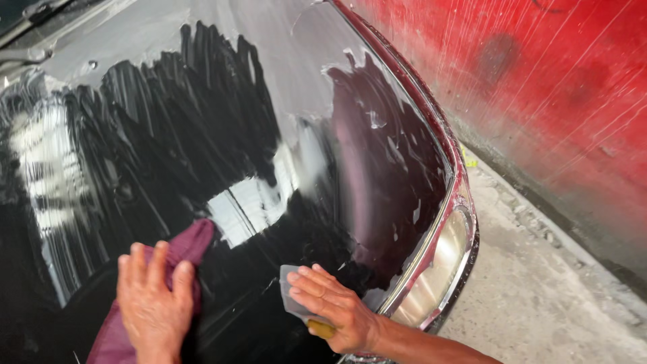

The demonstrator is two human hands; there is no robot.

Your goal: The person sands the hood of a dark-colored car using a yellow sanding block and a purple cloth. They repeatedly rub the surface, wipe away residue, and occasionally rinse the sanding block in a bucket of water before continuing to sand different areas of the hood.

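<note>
Black glossy car hood fills most of the frame, wet and streaked with whitish soapy film that is wiped away in broad finger-like swipes across the upper left and middle; a bright reflection patch sits near the centre. Hood edge on the right shows a dark red tint, picking up the red wall beyond it, which is spattered with pale streaks and grimy along its base. Headlight at the hood's lower right corner, clear lens, yellowish inside. Grey concrete floor between car and wall, rough and stained, a small yellow scrap lying near the wall base. No containers in view. Left hand lies palm down at lower left, fingers spread slightly and flat, pressing a maroon cloth onto the hood; cloth sticks out past the fingertips and trails back under the wrist toward the bottom edge. Right hand comes in from lower right, forearm bare, palm down just beside the headlight, fingers extended and close together, pinning a small grey flat pad against the paint; pad's corner shows ahead of the fingertips, and a yellow bit peeks out below the palm, cannot tell if it belongs to the pad. Both hands rest on the hood, apart from each other.
</note>
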